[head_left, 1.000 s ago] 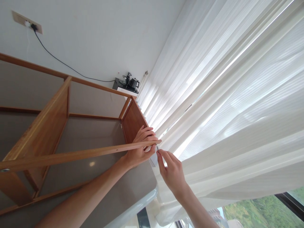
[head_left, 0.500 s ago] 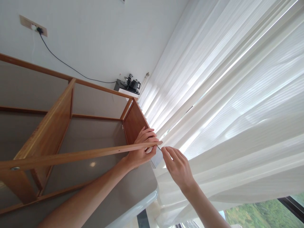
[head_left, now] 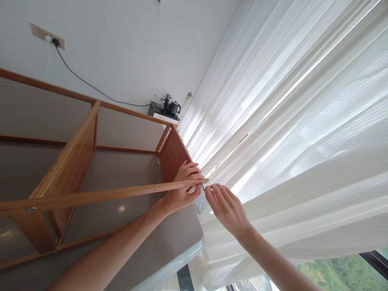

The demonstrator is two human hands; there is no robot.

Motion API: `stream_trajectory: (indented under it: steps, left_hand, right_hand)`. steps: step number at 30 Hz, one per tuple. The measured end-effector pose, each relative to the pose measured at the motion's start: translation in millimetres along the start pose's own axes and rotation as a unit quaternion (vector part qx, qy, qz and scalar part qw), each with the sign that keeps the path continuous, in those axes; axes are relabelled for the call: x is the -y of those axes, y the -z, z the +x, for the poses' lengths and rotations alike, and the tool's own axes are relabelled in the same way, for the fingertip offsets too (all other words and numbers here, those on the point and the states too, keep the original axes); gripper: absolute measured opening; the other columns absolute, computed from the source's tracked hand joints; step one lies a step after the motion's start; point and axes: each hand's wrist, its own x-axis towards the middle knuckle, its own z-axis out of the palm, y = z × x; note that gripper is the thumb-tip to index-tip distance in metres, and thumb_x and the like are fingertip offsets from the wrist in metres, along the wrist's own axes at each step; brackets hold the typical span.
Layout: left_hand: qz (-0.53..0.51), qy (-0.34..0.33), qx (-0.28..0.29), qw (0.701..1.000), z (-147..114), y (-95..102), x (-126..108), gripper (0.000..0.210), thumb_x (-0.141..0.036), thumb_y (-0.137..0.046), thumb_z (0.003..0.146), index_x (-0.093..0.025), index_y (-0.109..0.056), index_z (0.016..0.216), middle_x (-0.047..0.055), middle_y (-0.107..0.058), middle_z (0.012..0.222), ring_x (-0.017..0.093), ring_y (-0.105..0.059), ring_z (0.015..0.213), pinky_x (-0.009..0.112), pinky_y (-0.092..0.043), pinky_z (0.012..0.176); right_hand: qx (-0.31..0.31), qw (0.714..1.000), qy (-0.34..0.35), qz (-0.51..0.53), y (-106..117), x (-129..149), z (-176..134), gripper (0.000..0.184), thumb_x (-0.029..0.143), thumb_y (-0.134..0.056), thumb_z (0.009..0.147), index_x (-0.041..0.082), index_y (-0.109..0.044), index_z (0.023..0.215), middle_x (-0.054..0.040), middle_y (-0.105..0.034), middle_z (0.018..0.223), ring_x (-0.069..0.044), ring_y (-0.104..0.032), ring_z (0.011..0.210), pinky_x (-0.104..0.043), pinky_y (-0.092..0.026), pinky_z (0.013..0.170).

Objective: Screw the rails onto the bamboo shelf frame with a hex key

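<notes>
A wooden frame with panels lies on a grey tabletop (head_left: 178,230). My left hand (head_left: 181,197) is wrapped around the right end of its near rail (head_left: 121,194), where the rail meets the reddish-brown end panel (head_left: 173,151). Just right of that corner, my right hand (head_left: 227,208) pinches a thin, dark hex key (head_left: 203,187). The key's far end reaches the underside of the rail end beside my left thumb; its tip is hidden. A metal fitting (head_left: 31,209) shows in the rail at the left.
A middle panel (head_left: 71,157) divides the frame. Sheer white curtains (head_left: 291,141) hang close on the right. Behind the frame, a black kettle (head_left: 173,107) stands on a small cabinet, with a cord (head_left: 91,86) running to a wall socket (head_left: 45,35). The table's rounded edge (head_left: 172,258) is below my hands.
The hex key has swung to a steeper angle, with my right hand shifting slightly. My left hand keeps its hold on the corner. The whole view has shifted a little.
</notes>
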Motion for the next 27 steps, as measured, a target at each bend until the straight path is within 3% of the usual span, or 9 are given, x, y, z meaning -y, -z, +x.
stream_trajectory:
  steps: [11,16,24,27]
  left_hand:
    - [0.013,0.0,-0.006,1.0,1.3,1.8,-1.0,0.023,-0.015,-0.06,0.088,-0.027,-0.065,0.107,0.004,-0.068,0.111,0.026,-0.056,0.129,0.058,-0.033,0.122]
    - [0.015,0.004,-0.004,1.0,1.1,2.5,-1.6,0.021,-0.016,-0.06,0.089,-0.026,-0.066,0.106,0.005,-0.069,0.112,0.026,-0.057,0.129,0.057,-0.035,0.121]
    - [0.027,-0.013,-0.004,1.0,0.0,1.0,3.2,0.023,-0.015,-0.061,0.086,-0.027,-0.066,0.105,0.004,-0.07,0.113,0.025,-0.056,0.13,0.055,-0.035,0.121]
    - [0.026,-0.005,-0.001,1.0,0.2,0.8,2.7,0.024,-0.015,-0.061,0.086,-0.027,-0.066,0.106,0.004,-0.069,0.112,0.025,-0.056,0.13,0.054,-0.035,0.121]
  right_hand:
    - [-0.016,0.991,-0.068,0.112,-5.7,4.2,-5.7,0.035,0.001,-0.04,0.099,0.018,-0.058,0.124,-0.0114,-0.071,0.102,-0.022,-0.069,0.092,-0.037,-0.058,0.078]
    - [-0.016,0.983,-0.095,0.157,-8.6,1.9,-9.3,0.031,0.003,-0.046,0.099,0.017,-0.057,0.124,-0.0102,-0.07,0.1,-0.022,-0.067,0.088,-0.036,-0.057,0.076]
    - [-0.023,0.989,-0.062,0.13,-7.4,-4.9,-7.0,0.029,0.006,-0.044,0.101,0.019,-0.06,0.122,-0.0102,-0.071,0.097,-0.022,-0.069,0.087,-0.036,-0.055,0.076]
    - [-0.031,0.985,-0.086,0.147,-9.5,-3.3,-7.7,0.028,0.008,-0.045,0.101,0.02,-0.06,0.121,-0.0095,-0.071,0.096,-0.021,-0.069,0.085,-0.034,-0.055,0.075]
